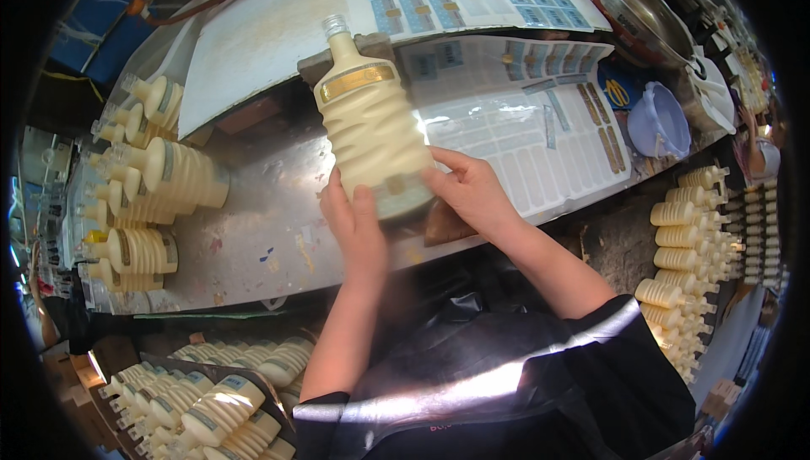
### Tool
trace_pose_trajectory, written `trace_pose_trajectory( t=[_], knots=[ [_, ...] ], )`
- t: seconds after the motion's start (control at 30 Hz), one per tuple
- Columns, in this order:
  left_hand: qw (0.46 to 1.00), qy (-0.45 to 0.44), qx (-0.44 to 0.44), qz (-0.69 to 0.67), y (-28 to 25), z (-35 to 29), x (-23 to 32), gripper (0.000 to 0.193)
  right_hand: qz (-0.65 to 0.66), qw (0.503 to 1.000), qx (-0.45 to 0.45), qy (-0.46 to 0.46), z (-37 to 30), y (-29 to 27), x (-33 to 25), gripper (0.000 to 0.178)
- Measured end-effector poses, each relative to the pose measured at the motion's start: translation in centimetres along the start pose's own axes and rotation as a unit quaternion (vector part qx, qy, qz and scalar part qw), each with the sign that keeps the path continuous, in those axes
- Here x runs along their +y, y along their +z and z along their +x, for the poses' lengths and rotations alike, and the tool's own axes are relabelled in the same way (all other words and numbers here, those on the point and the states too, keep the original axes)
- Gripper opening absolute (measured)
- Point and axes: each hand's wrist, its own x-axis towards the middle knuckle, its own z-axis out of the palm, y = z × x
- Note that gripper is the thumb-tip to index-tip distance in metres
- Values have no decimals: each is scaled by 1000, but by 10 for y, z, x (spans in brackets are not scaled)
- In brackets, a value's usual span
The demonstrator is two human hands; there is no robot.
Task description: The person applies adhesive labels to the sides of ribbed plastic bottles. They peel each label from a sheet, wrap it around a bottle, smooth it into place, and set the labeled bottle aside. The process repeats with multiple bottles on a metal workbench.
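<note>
A large cream-coloured bottle (369, 135) with a wavy ribbed body lies at a slant before me, its clear threaded neck pointing away. Across its shoulder runs a gold label (356, 80), and near the base is a pale bluish label (405, 193). My left hand (354, 222) grips the lower left side, thumb on the front. At the lower right edge, my right hand (474, 192) holds the bottle with its thumb by the label and fingers partly hidden. Under the bottle's shoulders sits a worn brownish block (315, 67).
Label sheets (515, 17) lie on a raised white board, with more backing sheets (540, 148) below. A lilac bucket (660, 123) and tape roll (620, 91) sit right. Similar bottles (177, 175) crowd the table's left, with crated bottles (221, 409) lower left and stacked bottles (679, 236) right.
</note>
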Motion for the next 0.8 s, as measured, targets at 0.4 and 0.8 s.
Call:
trace_pose_trajectory(
  t=[0.4, 0.8],
  knots=[
    [981, -40, -30, -186, -7, 4, -8, 59, 97, 995, 32, -2, -1, -5, -4, 32],
    [952, 258, 45, 160, -21, 2, 5, 75, -329, 732, 42, -595, -42, 7, -40, 35]
  ],
)
